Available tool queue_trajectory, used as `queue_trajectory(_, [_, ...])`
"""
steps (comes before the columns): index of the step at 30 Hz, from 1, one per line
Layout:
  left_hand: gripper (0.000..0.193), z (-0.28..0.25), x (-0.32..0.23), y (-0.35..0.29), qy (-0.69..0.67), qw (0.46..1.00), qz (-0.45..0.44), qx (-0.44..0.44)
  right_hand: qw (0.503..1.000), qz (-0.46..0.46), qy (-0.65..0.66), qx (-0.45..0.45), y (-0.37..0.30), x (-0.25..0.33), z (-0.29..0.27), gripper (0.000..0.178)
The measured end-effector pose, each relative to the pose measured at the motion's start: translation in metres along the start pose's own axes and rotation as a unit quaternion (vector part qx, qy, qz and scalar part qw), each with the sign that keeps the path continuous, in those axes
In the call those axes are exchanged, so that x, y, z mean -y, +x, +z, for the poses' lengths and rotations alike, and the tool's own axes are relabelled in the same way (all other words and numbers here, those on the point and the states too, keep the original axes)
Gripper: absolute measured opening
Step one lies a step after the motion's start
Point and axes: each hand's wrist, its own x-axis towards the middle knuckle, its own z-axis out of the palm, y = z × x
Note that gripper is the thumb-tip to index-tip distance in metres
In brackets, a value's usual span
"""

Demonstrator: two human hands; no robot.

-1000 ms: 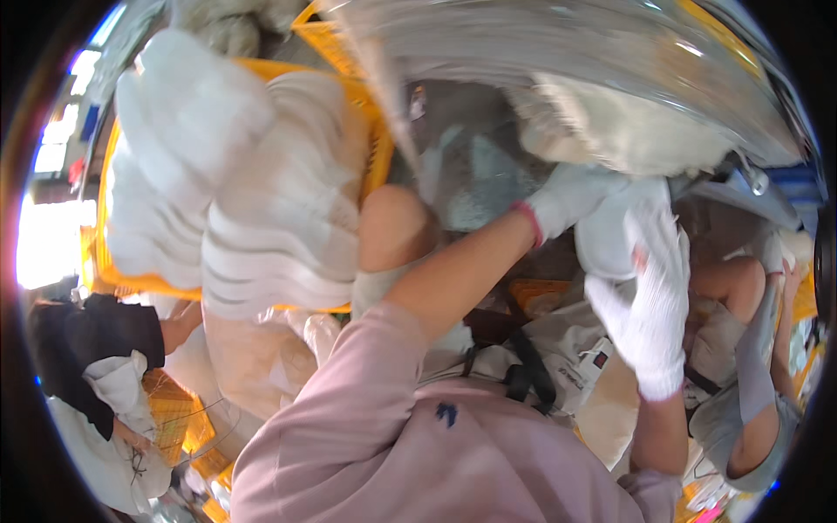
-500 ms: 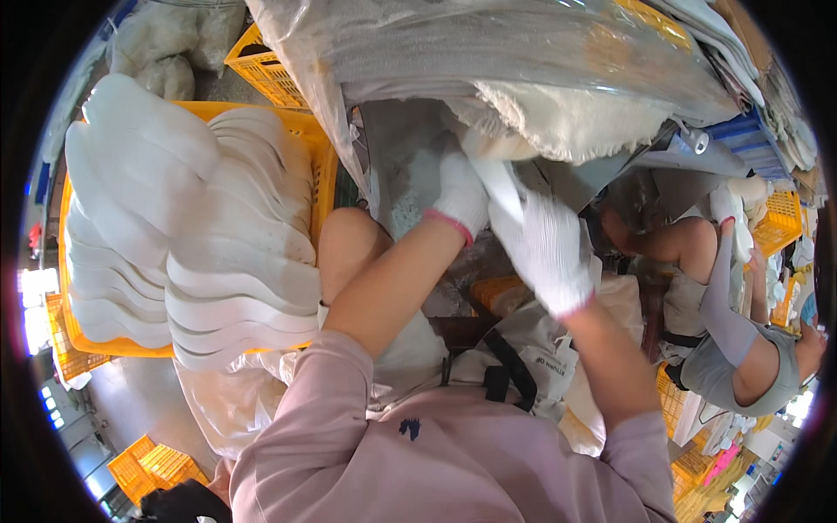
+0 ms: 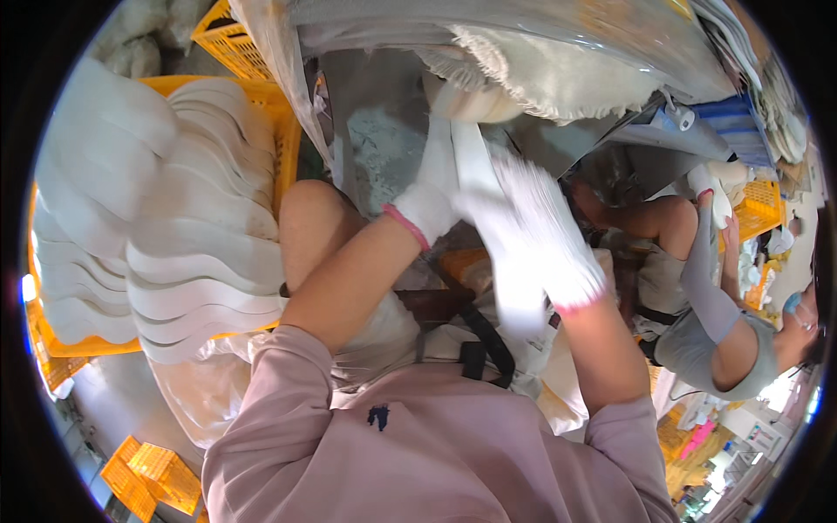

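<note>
Two gloved hands [image 3: 551, 235] hold a blurred, perhaps curved white piece [image 3: 472, 155].

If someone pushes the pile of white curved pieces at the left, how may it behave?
The pile of white curved pieces would probably slide or spill, since it rises above the yellow crate and overhangs its near rim. Each piece may hold its shape when lifted, as the thick edges show smooth, repeated curves.
</note>
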Motion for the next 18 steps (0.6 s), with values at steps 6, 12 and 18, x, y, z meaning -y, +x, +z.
queue_trajectory(6, [0.068, 0.02, -0.035, 0.008, -0.015, 0.996, 0.048, 0.069, 0.936, 0.163, 0.31, 0.049, 0.02, 0.023, -0.009, 0.057])
queue_trajectory(12, [0.082, 0.018, -0.001, -0.016, -0.099, 0.993, -0.065, 0.003, 0.993, 0.114, -0.019, -0.022, -0.062, 0.04, 0.016, 0.063])
queue_trajectory(18, [0.098, 0.022, -0.012, -0.003, -0.23, 0.969, -0.088, -0.004, 0.979, 0.025, -0.12, -0.16, -0.08, -0.005, 0.036, 0.055])
